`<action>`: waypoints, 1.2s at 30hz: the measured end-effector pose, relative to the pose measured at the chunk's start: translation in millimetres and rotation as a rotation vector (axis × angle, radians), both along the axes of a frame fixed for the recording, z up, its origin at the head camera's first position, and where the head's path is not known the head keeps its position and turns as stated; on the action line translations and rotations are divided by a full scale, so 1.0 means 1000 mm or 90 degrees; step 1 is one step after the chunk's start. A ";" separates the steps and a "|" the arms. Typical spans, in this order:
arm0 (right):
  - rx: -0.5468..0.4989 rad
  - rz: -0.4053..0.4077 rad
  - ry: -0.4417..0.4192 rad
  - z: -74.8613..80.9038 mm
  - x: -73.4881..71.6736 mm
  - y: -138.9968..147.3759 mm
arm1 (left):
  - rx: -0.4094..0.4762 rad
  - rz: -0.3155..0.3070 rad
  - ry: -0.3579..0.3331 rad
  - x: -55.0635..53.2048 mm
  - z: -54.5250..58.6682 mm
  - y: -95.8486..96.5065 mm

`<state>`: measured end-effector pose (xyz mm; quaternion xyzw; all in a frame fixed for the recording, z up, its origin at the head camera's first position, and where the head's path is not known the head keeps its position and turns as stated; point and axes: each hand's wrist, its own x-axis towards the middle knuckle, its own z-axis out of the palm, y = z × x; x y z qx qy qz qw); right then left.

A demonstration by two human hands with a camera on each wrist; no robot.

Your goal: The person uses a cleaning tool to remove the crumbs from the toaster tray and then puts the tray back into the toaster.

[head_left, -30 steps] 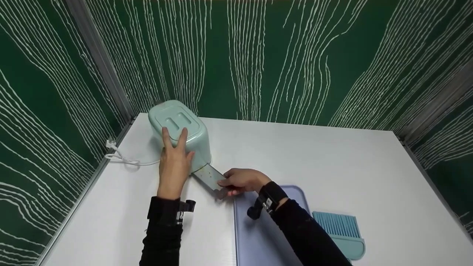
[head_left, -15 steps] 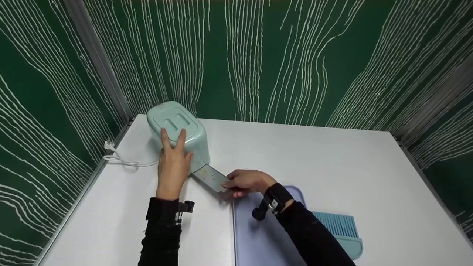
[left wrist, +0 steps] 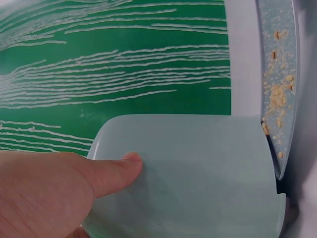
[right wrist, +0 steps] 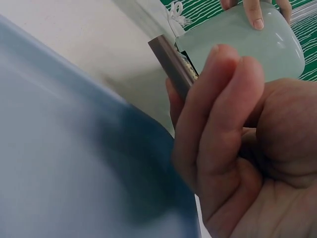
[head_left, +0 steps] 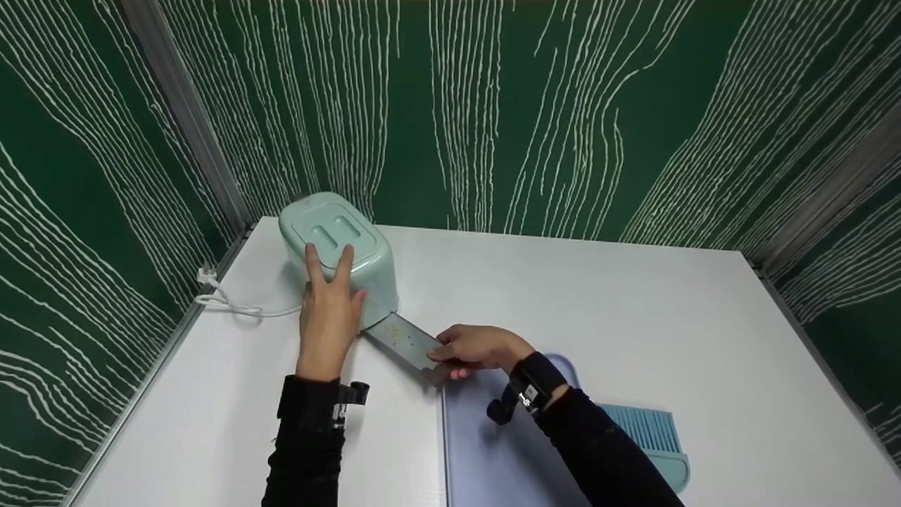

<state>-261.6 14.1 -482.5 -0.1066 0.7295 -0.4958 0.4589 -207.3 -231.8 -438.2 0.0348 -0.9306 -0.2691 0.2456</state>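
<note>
A mint-green toaster with a slotted cover stands at the table's back left. My left hand rests on it, two straight fingers on the top and the thumb flat against the end face. From the toaster's base a grey crumb tray sticks out partway, slanting to the right. Yellow-brown crumbs are scattered over it. My right hand pinches the tray's outer end, thumb on top. In the right wrist view the tray's brown end shows beside the curled fingers.
A lavender tray lies under my right forearm. Partly behind that arm is a blue-green brush. The toaster's white cable runs left to its plug. A green, white-streaked wall borders the table.
My right hand has moved slightly right and down, drawing the crumb tray a little farther out of the toaster. The left hand stays on the toaster.
</note>
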 end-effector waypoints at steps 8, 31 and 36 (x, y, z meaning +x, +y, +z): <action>0.016 -0.009 0.011 0.001 0.002 0.004 | 0.000 -0.001 0.013 0.000 0.000 0.001; 0.021 -0.011 0.031 -0.004 0.010 0.033 | -0.004 -0.002 0.002 0.001 0.000 0.000; 0.015 -0.017 0.031 -0.001 0.012 0.040 | -0.002 -0.004 -0.008 0.001 0.001 -0.001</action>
